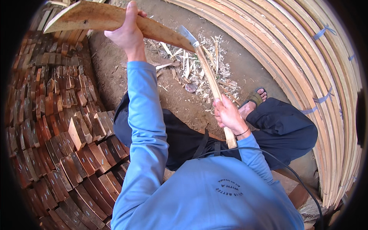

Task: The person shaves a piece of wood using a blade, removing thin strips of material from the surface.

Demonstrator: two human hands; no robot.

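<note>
My left hand point(130, 36) grips a long, slightly curved wooden board point(90, 17) at its middle, with the thumb over the near edge. The board slants down to the right, away from my lap. My right hand point(229, 115) is wrapped round the lower part of the pale wooden handle of a hatchet point(209, 74). Its metal blade point(188, 35) is at the board's lower right end; I cannot tell whether it touches the wood. Beneath this end, wood chips and shavings point(191, 65) lie scattered on the dirt floor.
On my left are dense stacks of short wooden blocks point(76, 165). Long thin wooden strips point(303, 57), tied in bundles, curve along the right side. A black cable point(283, 168) runs across my shirt. My sandalled foot point(255, 99) rests beside the chips.
</note>
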